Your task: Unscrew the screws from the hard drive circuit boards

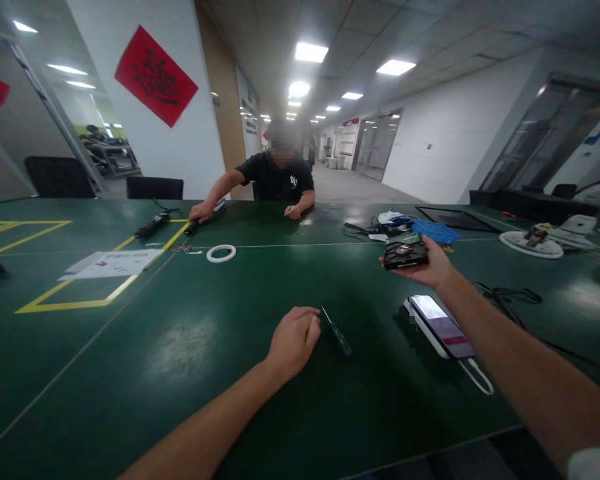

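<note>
My right hand (437, 263) is raised over the table and grips a black box-shaped device (406, 255) with a dark patterned face; its exact kind I cannot tell. My left hand (295, 340) rests low over the green table (220, 373), fingers curled in; whatever they might hold is hidden. Just right of its fingertips lies a screwdriver (339, 339) with a dark green handle, its thin shaft pointing away from me. A lit phone (445, 327) lies on a white block below my right hand, with a white cable (480, 377) attached.
Across the table sits a person (280, 177), one hand (200, 212) on a dark object. A white ring (221, 253), paper sheets (113, 263) and yellow tape lines lie left. Blue material (435, 232), a white disc-shaped part (530, 245) and black cables (515, 293) lie right.
</note>
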Action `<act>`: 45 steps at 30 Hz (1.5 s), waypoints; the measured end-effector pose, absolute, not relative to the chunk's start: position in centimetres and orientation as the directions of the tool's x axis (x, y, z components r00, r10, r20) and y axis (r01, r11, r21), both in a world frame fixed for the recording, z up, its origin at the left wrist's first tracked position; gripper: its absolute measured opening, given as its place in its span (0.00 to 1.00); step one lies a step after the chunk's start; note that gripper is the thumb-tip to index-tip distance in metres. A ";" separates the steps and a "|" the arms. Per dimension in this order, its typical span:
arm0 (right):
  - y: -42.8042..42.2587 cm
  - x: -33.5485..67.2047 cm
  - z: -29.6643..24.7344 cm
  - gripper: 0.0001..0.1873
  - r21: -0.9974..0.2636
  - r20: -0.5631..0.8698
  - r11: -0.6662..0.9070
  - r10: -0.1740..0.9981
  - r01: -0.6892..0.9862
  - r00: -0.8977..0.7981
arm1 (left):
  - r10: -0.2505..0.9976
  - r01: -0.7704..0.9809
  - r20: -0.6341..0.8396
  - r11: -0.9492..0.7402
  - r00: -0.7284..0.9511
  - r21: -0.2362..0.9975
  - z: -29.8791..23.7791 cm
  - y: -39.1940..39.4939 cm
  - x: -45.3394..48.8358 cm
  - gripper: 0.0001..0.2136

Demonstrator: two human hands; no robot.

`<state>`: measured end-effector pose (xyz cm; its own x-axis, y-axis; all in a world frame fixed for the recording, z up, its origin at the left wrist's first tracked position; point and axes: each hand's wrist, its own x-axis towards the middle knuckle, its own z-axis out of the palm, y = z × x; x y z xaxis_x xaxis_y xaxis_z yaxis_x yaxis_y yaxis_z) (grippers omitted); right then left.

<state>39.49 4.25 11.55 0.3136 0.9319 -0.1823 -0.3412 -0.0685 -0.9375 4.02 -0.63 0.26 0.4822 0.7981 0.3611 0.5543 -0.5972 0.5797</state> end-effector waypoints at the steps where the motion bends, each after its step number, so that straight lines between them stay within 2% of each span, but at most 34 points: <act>1: 4.3 40.8 11.7 0.32 -0.942 -0.208 -0.090 0.912 -0.324 0.354 | 0.776 0.542 0.367 -0.625 0.513 0.562 -0.4 -0.9 4.1 0.18; 5: 4.4 44.7 11.4 0.31 -0.918 -0.360 -0.238 0.837 -0.317 0.413 | 0.645 0.472 0.339 -0.747 0.686 0.468 -1.0 -1.6 4.4 0.16; 10: 5.2 47.6 9.8 0.29 -0.870 -0.493 -0.400 0.726 -0.288 0.481 | 0.523 0.393 0.251 -0.816 0.815 0.425 -0.3 -2.4 4.5 0.27; 13: 6.0 49.0 9.1 0.26 -0.830 -0.557 -0.462 0.670 -0.312 0.490 | 0.474 0.361 0.209 -0.834 0.855 0.416 0.0 -2.5 4.6 0.30; 18: 6.7 50.9 8.9 0.26 -0.784 -0.612 -0.555 0.617 -0.278 0.496 | 0.484 0.383 0.164 -0.822 0.859 0.422 0.0 -2.4 4.9 0.30; 25: 7.2 51.9 9.0 0.28 -0.715 -0.658 -0.670 0.547 -0.200 0.517 | 0.575 0.456 0.202 -0.779 0.793 0.429 -0.6 -2.6 5.0 0.24; 30: 7.5 52.0 8.9 0.28 -0.709 -0.633 -0.694 0.552 -0.122 0.543 | 0.581 0.457 0.218 -0.779 0.784 0.430 -0.3 -2.8 5.0 0.23; 37: 7.0 51.6 8.5 0.26 -0.726 -0.606 -0.679 0.562 -0.105 0.563 | 0.546 0.410 0.261 -0.804 0.796 0.431 -0.8 -2.5 5.1 0.18; 42: 6.2 51.5 8.6 0.26 -0.800 -0.535 -0.589 0.613 -0.117 0.581 | 0.576 0.435 0.258 -0.784 0.776 0.444 -1.2 -2.5 5.0 0.16; 45: 5.7 50.3 9.7 0.24 -0.875 -0.450 -0.468 0.688 -0.126 0.569 | 0.598 0.461 0.259 -0.773 0.758 0.435 -1.8 -2.4 4.7 0.16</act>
